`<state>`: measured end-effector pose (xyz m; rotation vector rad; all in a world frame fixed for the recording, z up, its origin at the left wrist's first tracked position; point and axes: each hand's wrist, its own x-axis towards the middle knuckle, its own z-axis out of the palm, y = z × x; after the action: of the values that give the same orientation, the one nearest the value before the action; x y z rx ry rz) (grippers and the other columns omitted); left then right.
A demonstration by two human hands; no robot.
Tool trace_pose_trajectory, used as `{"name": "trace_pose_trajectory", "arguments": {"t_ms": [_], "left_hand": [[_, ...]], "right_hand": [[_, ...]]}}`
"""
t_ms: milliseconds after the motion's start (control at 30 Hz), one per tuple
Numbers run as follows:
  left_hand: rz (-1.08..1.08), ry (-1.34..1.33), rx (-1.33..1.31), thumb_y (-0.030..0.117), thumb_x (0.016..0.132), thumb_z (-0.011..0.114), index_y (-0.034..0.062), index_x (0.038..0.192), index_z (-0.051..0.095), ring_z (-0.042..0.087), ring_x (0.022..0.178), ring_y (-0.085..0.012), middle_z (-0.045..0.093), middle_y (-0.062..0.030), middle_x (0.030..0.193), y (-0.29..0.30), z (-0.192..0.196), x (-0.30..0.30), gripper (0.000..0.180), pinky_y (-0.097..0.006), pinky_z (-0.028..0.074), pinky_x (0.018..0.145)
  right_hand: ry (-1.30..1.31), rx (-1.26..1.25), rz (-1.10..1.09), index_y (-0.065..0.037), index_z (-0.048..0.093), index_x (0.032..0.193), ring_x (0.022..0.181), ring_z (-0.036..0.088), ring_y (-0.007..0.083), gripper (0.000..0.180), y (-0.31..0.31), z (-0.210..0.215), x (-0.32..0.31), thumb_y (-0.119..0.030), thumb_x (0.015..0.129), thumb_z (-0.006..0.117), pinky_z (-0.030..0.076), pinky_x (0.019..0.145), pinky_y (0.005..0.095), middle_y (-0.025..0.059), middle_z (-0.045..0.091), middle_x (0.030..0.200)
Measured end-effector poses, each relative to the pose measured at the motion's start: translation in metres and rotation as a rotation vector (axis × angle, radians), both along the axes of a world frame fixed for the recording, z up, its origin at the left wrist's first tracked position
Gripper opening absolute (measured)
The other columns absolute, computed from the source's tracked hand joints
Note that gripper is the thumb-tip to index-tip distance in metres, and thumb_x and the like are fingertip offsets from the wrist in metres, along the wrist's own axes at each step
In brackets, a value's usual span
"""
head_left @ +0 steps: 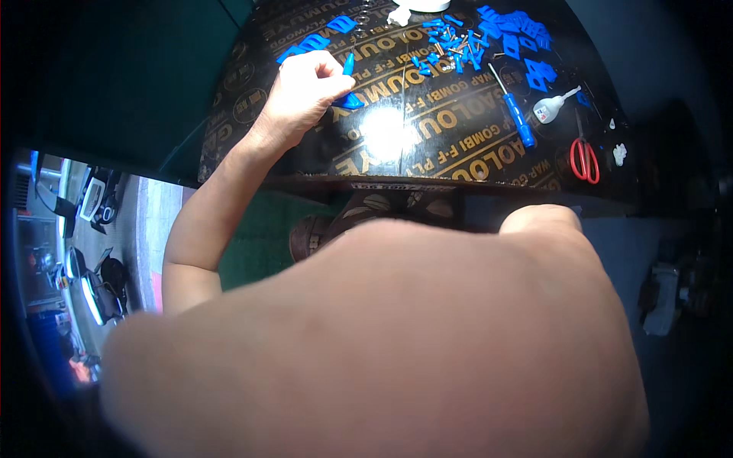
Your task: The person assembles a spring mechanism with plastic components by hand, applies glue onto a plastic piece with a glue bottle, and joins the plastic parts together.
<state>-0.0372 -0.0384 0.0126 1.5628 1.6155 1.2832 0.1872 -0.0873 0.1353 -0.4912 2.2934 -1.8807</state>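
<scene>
My left hand (304, 90) is over the left part of the dark table, thumb and fingers pinched together on a slim blue plastic piece (349, 64) that sticks up past them. Right under these fingers a flat blue plastic part (350, 101) shows partly; whether the hand touches it is unclear. Beyond the hand lies a row of blue plastic parts (314, 43). Bare skin of my right arm (397, 328), blurred and very close, fills the lower picture. Its bent elbow (542, 217) seems to show below the table edge; the right fingers cannot be made out.
On the printed black plywood table (435, 145) lie a pile of small blue pieces and screws (458, 49), flat blue parts (515, 30), a blue-handled screwdriver (518, 118), a white nozzle bottle (547, 109) and red-handled scissors (585, 160). Parked scooters (95, 294) stand at left.
</scene>
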Motion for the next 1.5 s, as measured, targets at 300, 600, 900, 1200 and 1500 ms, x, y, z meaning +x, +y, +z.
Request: {"name": "trace_pose_trajectory", "arguments": {"t_ms": [300, 600, 900, 1200, 1500], "left_hand": [[0.011, 0.012, 0.047, 0.009, 0.08, 0.072, 0.0043, 0.072, 0.061, 0.05, 0.066, -0.0054, 0.057, 0.0023, 0.069, 0.009, -0.005, -0.009, 0.014, -0.023, 0.042, 0.062], [-0.001, -0.007, 0.087, 0.008, 0.081, 0.072, 0.003, 0.074, 0.062, 0.052, 0.066, -0.0054, 0.058, 0.0012, 0.069, 0.018, -0.006, -0.02, 0.013, -0.024, 0.044, 0.061], [-0.066, -0.057, 0.012, 0.01, 0.079, 0.072, 0.0047, 0.074, 0.06, 0.054, 0.066, -0.0067, 0.058, 0.0002, 0.069, 0.031, -0.009, -0.012, 0.014, -0.026, 0.045, 0.06], [0.065, 0.288, 0.174, 0.01, 0.07, 0.067, 0.002, 0.071, 0.055, 0.059, 0.073, -0.0323, 0.057, -0.016, 0.073, 0.048, -0.001, 0.003, 0.014, -0.041, 0.047, 0.067], [-0.004, 0.439, 0.252, 0.01, 0.07, 0.069, 0.0045, 0.079, 0.055, 0.054, 0.083, -0.031, 0.055, -0.0123, 0.081, 0.052, -0.013, 0.016, 0.018, -0.042, 0.041, 0.076]], "right_hand": [[-0.113, -0.567, -0.124, -0.001, 0.051, 0.1, 0.086, 0.059, 0.0146, 0.042, 0.039, -0.044, -0.006, -0.036, 0.086, 0.07, 0.048, 0.075, 0.0282, 0.0107, 0.058, 0.1], [-0.209, -0.405, -0.675, 0.0, 0.06, 0.089, 0.066, 0.062, 0.0115, 0.019, 0.087, -0.074, -0.004, -0.017, 0.096, 0.057, 0.052, 0.064, 0.027, 0.0067, 0.062, 0.081], [-0.053, -0.226, -1.062, -0.001, 0.061, 0.108, 0.057, 0.051, 0.0082, 0.034, 0.165, -0.117, -0.036, -0.033, 0.097, 0.058, 0.047, 0.052, 0.0234, 0.0047, 0.06, 0.081], [0.084, -0.262, -1.141, 0.001, 0.063, 0.106, 0.057, 0.051, 0.0078, 0.031, 0.197, -0.137, -0.048, -0.028, 0.096, 0.062, 0.043, 0.051, 0.0216, 0.0033, 0.06, 0.078], [0.003, -0.265, -1.205, 0.0, 0.064, 0.095, 0.057, 0.054, 0.0085, 0.018, 0.189, -0.141, -0.04, -0.018, 0.093, 0.065, 0.044, 0.052, 0.0222, 0.0029, 0.06, 0.072]]}}
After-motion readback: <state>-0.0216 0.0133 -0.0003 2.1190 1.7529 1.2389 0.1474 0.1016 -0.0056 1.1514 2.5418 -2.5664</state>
